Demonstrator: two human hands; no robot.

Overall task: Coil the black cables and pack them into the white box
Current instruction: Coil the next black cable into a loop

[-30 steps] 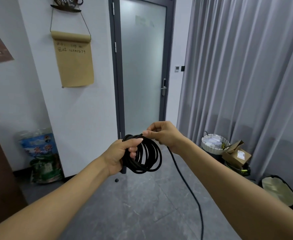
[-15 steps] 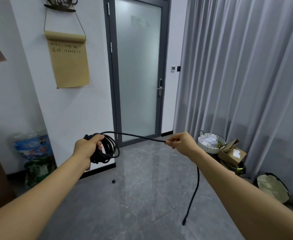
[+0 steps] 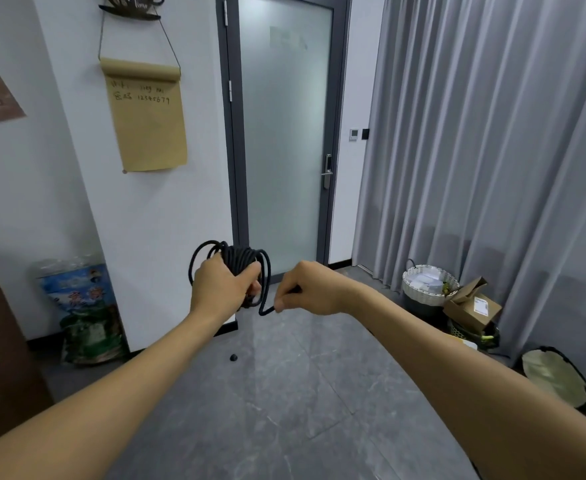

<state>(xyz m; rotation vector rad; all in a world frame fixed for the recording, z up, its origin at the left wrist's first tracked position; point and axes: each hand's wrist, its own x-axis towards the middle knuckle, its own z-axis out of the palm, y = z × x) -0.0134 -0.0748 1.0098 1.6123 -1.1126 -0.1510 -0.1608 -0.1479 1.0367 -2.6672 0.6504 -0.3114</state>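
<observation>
Forearms reached out from me over grey floor tiles. My left hand (image 3: 224, 284) gripped a bundle of black cable (image 3: 241, 259) at chest height, fingers wrapped round the loops to keep them together. Just beside it, my right hand (image 3: 305, 289) pinched the short free end, likely ready to tuck it in. Beyond stood a frosted door (image 3: 284, 133) and grey curtains (image 3: 492, 133). No white box was visible; the cable's tip was hidden inside my fingers.

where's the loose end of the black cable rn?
Head view, centre: the cable's loose end is pinched in the right hand, just right of the coil gripped by the left hand.
</observation>
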